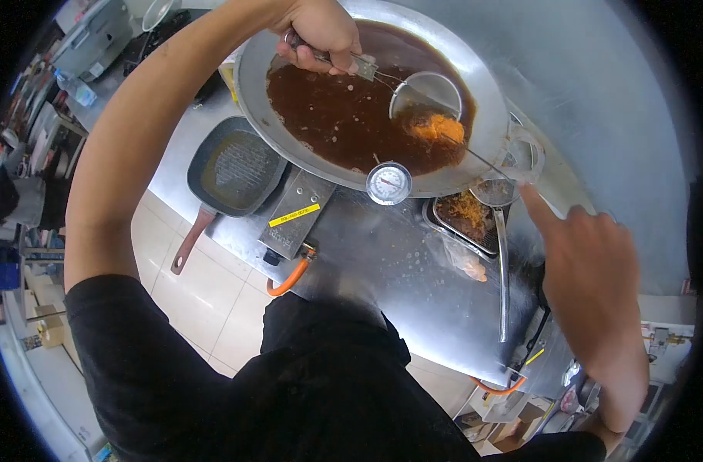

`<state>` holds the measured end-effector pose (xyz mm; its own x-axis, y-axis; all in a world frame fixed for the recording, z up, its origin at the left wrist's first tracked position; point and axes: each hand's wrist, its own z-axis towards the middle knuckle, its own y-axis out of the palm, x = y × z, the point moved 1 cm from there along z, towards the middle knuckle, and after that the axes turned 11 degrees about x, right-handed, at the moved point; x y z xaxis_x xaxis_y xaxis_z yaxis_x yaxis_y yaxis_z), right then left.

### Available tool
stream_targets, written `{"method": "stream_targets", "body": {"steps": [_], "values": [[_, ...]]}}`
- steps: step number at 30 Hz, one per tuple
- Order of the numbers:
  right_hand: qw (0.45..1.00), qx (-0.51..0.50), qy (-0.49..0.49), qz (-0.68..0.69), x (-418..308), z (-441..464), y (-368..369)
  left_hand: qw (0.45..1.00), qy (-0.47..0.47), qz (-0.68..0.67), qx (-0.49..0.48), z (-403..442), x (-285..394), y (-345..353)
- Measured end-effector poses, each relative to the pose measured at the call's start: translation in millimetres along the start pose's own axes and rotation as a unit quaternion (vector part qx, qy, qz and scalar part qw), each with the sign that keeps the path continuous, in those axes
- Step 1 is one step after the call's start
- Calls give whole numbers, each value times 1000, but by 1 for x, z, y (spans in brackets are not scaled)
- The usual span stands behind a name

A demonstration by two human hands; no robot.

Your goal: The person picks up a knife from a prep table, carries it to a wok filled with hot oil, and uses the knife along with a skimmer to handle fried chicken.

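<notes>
My left hand [321,38] is wrapped around the handle of a round wire strainer [427,94] over a wide metal wok [255,104] of dark brown oil [328,108]. An orange, battered-looking piece of fried food [441,128] sits at the strainer's lower edge, partly in the oil. My right hand [590,254] is closed around a thin metal rod [486,163], its index finger stretched along it. The rod's far end reaches the orange food; its near end is hidden by the hand. A dial thermometer [388,183] is fixed at the wok's near rim.
A square grill pan [237,165] stands left of the wok, beside a metal burner box [299,215] with an orange hose [290,277]. To the right are a long-handled skimmer [501,262], a tray of fried crumbs [465,214] and a crumpled plastic bag [463,258] on the steel counter [398,285].
</notes>
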<state>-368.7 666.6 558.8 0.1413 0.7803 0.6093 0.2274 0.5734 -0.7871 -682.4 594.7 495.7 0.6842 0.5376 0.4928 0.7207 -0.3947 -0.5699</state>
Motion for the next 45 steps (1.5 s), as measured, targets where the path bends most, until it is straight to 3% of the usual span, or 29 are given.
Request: {"method": "stream_targets", "body": {"steps": [6,30,33,45], "values": [[999,5,-16,-50,1,-1,7,1000,13,11,12,2,-2,-4],[998,40,-29,-29,-4,-5,28,1000,-2,-5,20,-9,5,3],[1000,-5,-14,-20,-7,-6,18,999,-14,-19,23,-9,3,4],[999,-1,-35,-28,-6,-9,24,999,-17,-23,24,-11,-1,4]]}}
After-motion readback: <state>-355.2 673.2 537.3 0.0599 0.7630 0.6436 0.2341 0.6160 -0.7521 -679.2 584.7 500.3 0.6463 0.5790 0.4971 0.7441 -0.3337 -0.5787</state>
